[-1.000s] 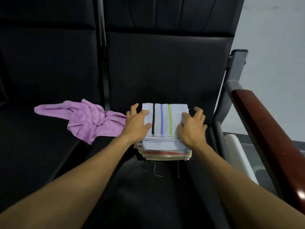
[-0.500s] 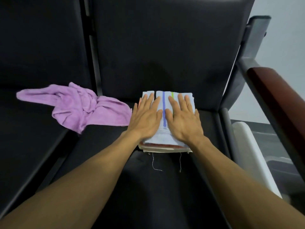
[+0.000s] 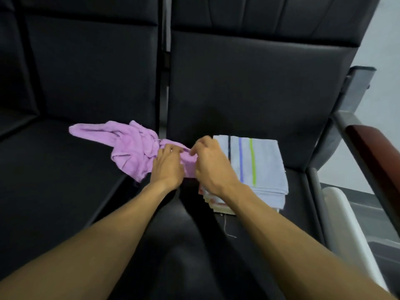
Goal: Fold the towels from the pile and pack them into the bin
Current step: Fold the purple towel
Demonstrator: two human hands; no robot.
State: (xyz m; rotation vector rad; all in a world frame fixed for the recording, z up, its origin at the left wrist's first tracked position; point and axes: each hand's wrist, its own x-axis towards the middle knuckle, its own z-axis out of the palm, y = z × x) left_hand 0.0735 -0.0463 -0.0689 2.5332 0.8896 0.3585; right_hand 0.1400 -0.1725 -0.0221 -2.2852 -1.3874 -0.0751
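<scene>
Both hands pinch the crumpled purple towel (image 3: 132, 151) at its right end: left hand (image 3: 167, 164) and right hand (image 3: 211, 164). It straddles the seam between two black seats (image 3: 303, 213); a folded towel stack (image 3: 257, 163), striped on top, sits beside it.

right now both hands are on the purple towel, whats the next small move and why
Probably lift the purple towel and shake it open: it lies crumpled beside the folded stack, and the left hand and right hand each pinch its near edge.
</scene>
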